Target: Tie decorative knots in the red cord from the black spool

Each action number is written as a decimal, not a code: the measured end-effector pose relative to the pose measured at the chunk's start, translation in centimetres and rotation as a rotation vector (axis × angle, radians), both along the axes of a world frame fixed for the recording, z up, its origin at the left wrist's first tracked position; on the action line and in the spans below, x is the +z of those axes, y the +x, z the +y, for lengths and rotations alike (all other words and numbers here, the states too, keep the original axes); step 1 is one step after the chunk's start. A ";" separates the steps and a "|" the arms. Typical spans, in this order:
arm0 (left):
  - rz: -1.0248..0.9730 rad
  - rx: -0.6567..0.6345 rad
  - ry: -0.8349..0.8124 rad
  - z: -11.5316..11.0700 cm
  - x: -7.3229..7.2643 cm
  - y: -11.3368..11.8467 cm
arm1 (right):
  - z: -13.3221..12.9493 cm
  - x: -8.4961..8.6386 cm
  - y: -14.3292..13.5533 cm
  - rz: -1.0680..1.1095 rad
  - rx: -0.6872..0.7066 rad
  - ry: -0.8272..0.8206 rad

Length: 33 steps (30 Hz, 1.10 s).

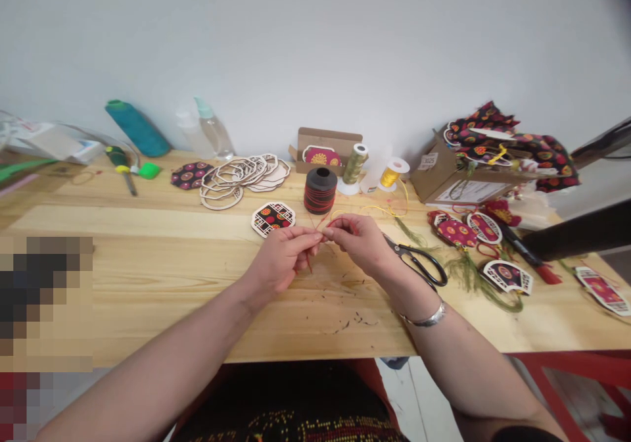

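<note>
Red cord, thin and flexible (310, 264), is where the action is, up at the fingertips just in front of a black spool wound with dark red thread (320, 195)! Left hand (283, 258): thumb and forefinger pressed together, pinching the cord, a short end dangling below. Right hand (362, 241): thumb against the bent forefinger, pinching it too, with a red length lying across the fingers. Tips nearly meet, and whether a knot sits between them is too small to tell.

Fine cord work, by the look of it, perhaps a join or a tie; the next move probably calls for a steady left pinch and a gentle, even pull from the right, because a strand this thin could easily slip.

Now the materials! Smooth, pale-grained wooden tabletop (172, 284), dotted with dark, curled scraps (350, 323). Just beyond the left hand, a white-edged, eight-sided piece with black floral fabric (273, 219), its border cut like latticework. Beside the right forearm, black-handled metal scissors (434, 268) with broad looped grips. Farther right, a silky olive-green tassel (461, 272) spreads its soft, loose threads.
</note>
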<state>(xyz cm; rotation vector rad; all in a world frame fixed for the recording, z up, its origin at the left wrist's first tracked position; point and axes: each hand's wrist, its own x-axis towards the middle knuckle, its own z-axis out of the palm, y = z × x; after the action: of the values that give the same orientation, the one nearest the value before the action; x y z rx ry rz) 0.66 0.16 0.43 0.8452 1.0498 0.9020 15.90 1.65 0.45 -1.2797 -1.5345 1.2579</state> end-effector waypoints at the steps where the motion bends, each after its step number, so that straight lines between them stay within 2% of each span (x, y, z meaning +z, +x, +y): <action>1: -0.012 0.002 -0.001 0.0 0.0 0.0 | 0.0 -0.1 0.0 -0.025 0.003 0.024; 5: -0.021 0.051 0.044 0.1 -0.1 0.0 | 0.1 -0.1 0.0 -0.125 -0.022 0.112; 9: 0.098 0.126 0.117 0.1 -0.2 0.2 | 0.0 0.4 0.2 -0.285 -0.102 0.215; 16: 0.350 0.096 0.285 -0.1 -0.5 -0.2 | -0.1 0.3 0.3 -0.571 -0.185 0.334; 21: 0.452 0.132 0.368 -0.2 0.0 -0.1 | -0.1 -0.3 0.4 -0.675 -0.237 0.393; 25: 0.533 0.181 0.522 -0.3 0.0 -0.1 | -0.1 -0.4 0.4 -0.712 -0.254 0.430; 28: 0.682 0.191 0.735 -0.5 -0.6 -0.1 | -0.1 -0.2 0.3 -0.694 -0.265 0.378; 31: 0.816 0.155 0.976 -0.8 -1.1 0.0 | 0.0 0.2 0.3 -0.569 -0.245 0.279; 33: 0.878 0.113 1.056 -1.0 -1.2 0.2 | 0.1 0.2 0.3 -0.429 -0.209 0.220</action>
<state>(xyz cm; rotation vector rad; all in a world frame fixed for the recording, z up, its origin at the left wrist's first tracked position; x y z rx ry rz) 0.83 -0.81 -0.76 2.2179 1.3451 1.2238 16.25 1.74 0.67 -1.5822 -1.7211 0.6877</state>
